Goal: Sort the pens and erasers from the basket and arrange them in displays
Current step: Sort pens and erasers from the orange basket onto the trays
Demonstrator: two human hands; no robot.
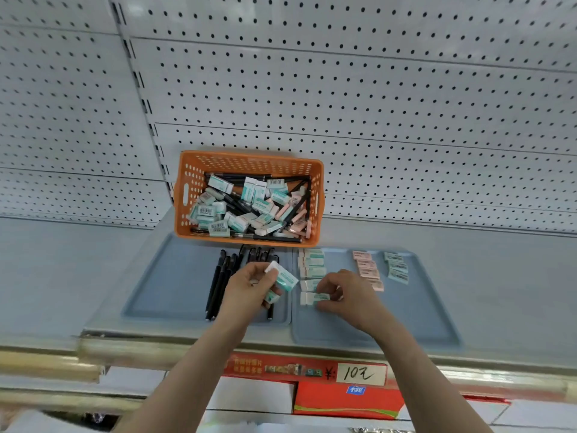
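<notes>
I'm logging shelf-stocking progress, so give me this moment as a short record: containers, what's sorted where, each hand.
basket: orange, behind the trays, pens and erasers mixed inside
left tray: black pens laid side by side
right tray: teal column, pink column, second teal column of erasers
left hand: grips teal erasers
right hand: pinches an eraser at the teal column's near end

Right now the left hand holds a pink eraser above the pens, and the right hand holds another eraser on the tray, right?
Not quite. The head view shows the eraser in the left hand is green and white, not pink. It is above the pens, and the right hand holds another eraser on the tray.
</notes>
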